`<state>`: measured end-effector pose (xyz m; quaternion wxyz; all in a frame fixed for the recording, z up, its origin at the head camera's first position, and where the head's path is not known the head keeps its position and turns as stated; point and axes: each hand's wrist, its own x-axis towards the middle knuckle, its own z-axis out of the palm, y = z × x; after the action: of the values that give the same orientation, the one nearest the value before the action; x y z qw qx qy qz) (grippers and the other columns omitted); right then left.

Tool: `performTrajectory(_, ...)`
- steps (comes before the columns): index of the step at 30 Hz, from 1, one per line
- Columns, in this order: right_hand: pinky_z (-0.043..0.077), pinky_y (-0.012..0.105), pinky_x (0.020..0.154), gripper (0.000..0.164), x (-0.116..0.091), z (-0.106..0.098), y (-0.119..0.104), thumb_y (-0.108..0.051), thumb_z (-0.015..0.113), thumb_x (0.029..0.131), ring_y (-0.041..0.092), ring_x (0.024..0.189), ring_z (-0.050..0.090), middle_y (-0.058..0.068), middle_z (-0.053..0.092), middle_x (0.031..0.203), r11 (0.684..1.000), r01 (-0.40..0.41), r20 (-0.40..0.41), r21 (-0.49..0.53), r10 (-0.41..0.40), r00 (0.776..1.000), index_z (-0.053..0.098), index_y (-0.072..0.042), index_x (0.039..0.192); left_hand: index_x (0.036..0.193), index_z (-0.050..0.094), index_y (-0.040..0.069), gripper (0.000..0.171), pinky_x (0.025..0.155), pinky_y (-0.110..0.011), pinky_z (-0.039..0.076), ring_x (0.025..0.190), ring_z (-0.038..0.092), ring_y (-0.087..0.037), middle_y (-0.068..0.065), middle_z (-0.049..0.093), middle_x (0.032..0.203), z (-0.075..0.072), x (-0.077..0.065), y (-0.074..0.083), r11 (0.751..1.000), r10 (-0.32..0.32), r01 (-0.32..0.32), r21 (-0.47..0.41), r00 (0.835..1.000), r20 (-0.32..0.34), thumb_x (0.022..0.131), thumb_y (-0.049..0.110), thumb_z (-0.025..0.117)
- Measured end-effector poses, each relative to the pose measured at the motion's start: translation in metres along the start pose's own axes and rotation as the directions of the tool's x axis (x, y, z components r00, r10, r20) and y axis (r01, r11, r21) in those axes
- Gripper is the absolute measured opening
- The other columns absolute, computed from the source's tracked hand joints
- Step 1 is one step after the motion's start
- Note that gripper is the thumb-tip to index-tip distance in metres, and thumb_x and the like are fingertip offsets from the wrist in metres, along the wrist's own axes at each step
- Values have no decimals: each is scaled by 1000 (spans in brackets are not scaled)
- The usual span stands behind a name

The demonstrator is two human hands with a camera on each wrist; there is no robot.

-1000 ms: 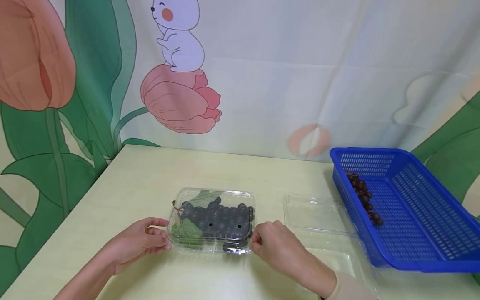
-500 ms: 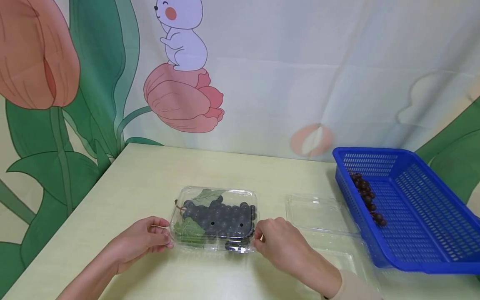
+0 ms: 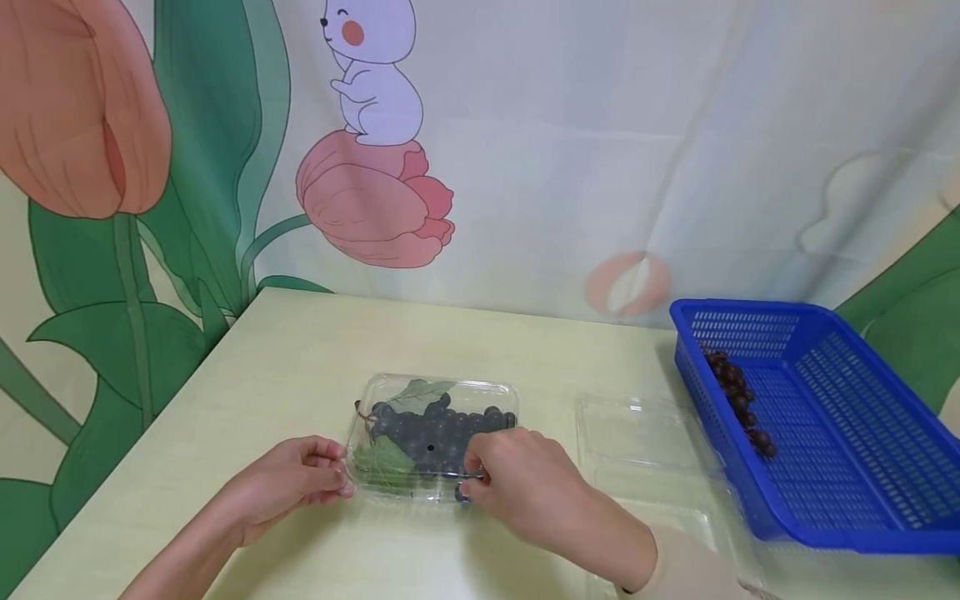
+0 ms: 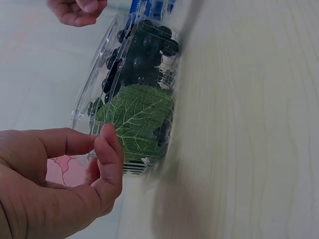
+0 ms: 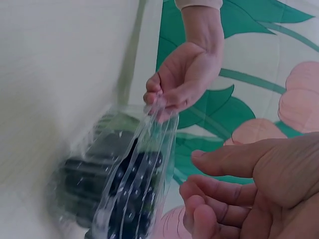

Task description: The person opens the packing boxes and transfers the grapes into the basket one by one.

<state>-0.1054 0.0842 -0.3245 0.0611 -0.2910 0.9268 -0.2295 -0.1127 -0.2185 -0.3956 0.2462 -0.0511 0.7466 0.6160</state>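
The desk (image 3: 315,350) is pale, with light wood grain, and it stands against a hanging cloth (image 3: 555,192) printed with big tulips (image 3: 375,200) and a white animal (image 3: 381,96). On its right side is a blue basket (image 3: 870,540) with dark reddish grapes (image 3: 738,400) along the left wall; just beside it, another transparent container (image 3: 637,429) lies opened. The transparent box (image 3: 476,396) sits on the desk, between the 2 hands. Inside are almost black grapes (image 3: 408,429) — round, shiny, close together — and 2 leaves at the left part: 1 paler leaf (image 3: 420,396) behind and 1 veined green leaf (image 3: 384,458) in front. The left hand (image 3: 292,475) pinches the box rim at a corner. The right hand (image 3: 525,483) is before the right front part, its fingers released and loosely bent, the thumb apart from them.
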Motion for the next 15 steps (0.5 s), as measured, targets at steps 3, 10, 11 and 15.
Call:
performTrajectory(3,37,23,50,14,6,4,-8,-11,76,90,5,56,39,-11,46,64,999,34,4,-35,-33,999,66,-11,81,127,42,-15,32,84,-35,57,94,66,-24,-18,56,108,1,0,-1,1000,1,-1,-5,1000,-2,101,-3,56)
performTrajectory(10,44,20,53,5,20,14,-24,-12,78,88,6,65,53,-5,65,82,987,118,-26,-113,-122,992,74,-11,91,128,41,-16,33,84,-35,57,94,65,-22,-18,57,108,2,0,-1,1000,7,-8,-8,1000,-15,101,-4,55)
performTrajectory(11,45,20,53,5,22,15,-25,-12,78,88,7,67,56,-3,67,84,983,125,-33,-131,-130,991,75,-11,92,129,41,-16,32,84,-35,57,94,65,-22,-18,57,108,2,0,-1,1000,7,-7,-8,1000,-16,102,-4,54)
performTrajectory(15,39,19,50,6,29,19,-30,-6,75,86,8,66,52,-3,62,78,975,138,-56,-173,-149,987,74,-11,88,128,41,-17,32,83,-34,57,94,65,-22,-18,57,107,2,1,-1,1000,20,-20,-8,1000,-9,102,-4,54)
